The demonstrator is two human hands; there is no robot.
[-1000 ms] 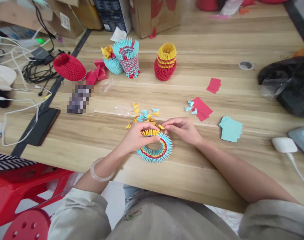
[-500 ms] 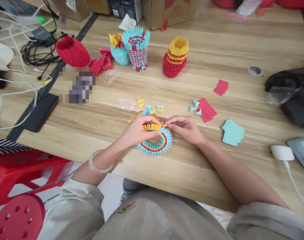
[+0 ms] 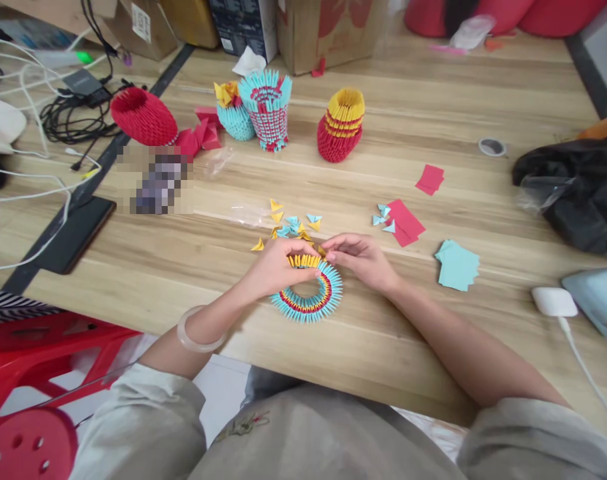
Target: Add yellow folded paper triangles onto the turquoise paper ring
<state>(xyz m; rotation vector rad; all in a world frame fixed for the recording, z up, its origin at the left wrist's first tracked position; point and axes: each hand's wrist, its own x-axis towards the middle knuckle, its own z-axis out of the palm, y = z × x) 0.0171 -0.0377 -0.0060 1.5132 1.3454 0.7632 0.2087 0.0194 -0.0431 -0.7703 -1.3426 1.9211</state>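
Observation:
A ring of folded paper pieces (image 3: 310,301), cyan outside with red and yellow rows inside, lies near the front edge of the wooden table (image 3: 433,333). My left hand (image 3: 276,267) is closed on the ring's far left side, where a row of yellow pieces stands. My right hand (image 3: 363,259) pinches at the ring's far right side, fingertips together by the yellow row; what they hold is too small to name. Loose yellow and cyan folded triangles (image 3: 292,223) lie just beyond both hands.
Further back stand a red and yellow paper vase (image 3: 340,125), a cyan and red one (image 3: 268,110) and a red bowl shape (image 3: 142,117). Red sheets (image 3: 406,223) and cyan sheets (image 3: 457,265) lie right. A black bag (image 3: 578,190), cables and a dark tablet (image 3: 68,233) flank the table.
Both hands stay on the ring with only small finger movements; the view has shifted slightly.

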